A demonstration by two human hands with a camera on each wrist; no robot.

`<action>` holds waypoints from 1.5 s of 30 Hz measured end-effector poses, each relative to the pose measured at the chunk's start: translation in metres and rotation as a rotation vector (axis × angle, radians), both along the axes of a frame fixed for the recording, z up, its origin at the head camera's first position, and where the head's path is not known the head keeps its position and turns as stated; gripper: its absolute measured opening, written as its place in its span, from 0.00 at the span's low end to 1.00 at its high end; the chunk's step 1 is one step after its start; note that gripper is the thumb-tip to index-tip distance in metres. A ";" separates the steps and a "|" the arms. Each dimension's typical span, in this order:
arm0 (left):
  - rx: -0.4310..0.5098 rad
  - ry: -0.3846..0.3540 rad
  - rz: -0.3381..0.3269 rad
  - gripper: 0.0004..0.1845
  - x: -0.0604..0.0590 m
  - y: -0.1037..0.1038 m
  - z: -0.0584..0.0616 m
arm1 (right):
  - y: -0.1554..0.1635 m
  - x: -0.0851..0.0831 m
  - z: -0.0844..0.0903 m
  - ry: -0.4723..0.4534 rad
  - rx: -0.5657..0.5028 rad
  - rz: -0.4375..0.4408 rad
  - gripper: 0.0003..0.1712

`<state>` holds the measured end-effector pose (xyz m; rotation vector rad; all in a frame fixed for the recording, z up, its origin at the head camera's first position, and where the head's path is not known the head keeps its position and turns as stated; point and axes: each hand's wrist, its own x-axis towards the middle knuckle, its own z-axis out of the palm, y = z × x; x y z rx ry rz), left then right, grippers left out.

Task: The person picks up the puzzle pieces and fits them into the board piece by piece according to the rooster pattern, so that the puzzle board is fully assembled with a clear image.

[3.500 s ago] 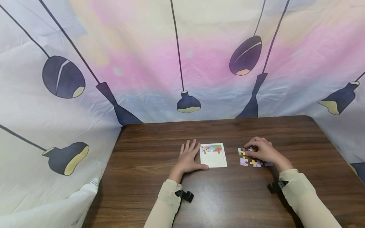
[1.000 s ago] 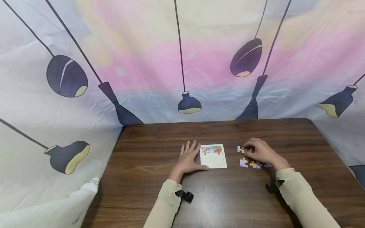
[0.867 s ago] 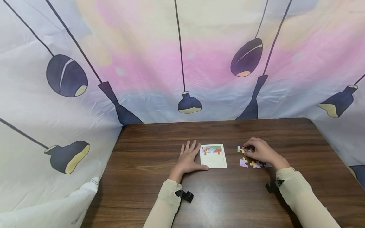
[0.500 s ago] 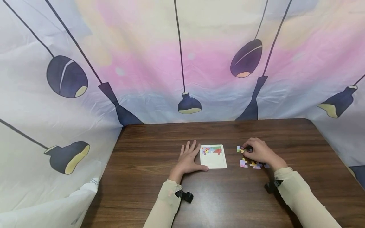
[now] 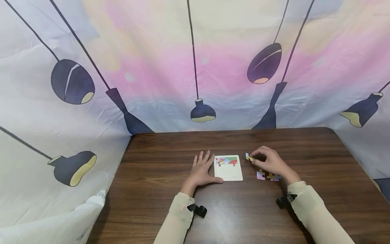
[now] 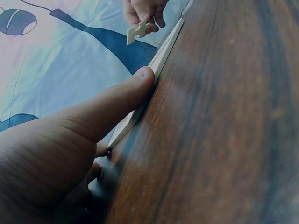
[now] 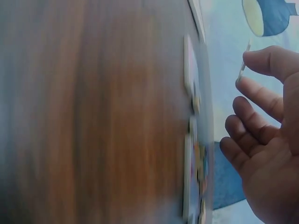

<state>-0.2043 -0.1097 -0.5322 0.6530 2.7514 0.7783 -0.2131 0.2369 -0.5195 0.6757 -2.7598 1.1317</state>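
Note:
My left hand (image 5: 199, 173) rests with spread, straight fingers along the left side of a white square puzzle board (image 5: 230, 173). Its thumb touches the board's near edge, as the left wrist view also shows. Joined colourful pieces (image 5: 226, 160) fill the board's far strip. Between thumb and index finger, my right hand (image 5: 269, 162) pinches a jigsaw piece (image 5: 248, 157), lifted off the table to the right of the board. Seen edge-on in the left wrist view, that jigsaw piece (image 6: 137, 31) has a knobbed outline. The other right fingers are loosely curled.
Loose jigsaw pieces lie below my right hand, among them a pink-purple piece (image 5: 260, 175) and a yellow-purple piece (image 5: 274, 177); my hand may hide others. All sit on a dark wooden table (image 5: 146, 183). A printed cloth (image 5: 158, 67) hangs behind the table.
My right hand has picked up a jigsaw piece from the far row of loose pieces and moved it left toward the board. The left hand and board have stayed put.

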 end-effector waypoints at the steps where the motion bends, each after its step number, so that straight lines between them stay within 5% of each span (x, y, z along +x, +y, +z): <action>1: -0.004 0.000 0.000 0.64 0.000 0.000 0.000 | -0.003 0.000 0.000 0.006 -0.002 0.006 0.11; 45: 0.005 0.005 -0.006 0.63 0.001 0.000 0.000 | -0.095 -0.004 -0.001 0.070 -0.007 0.219 0.10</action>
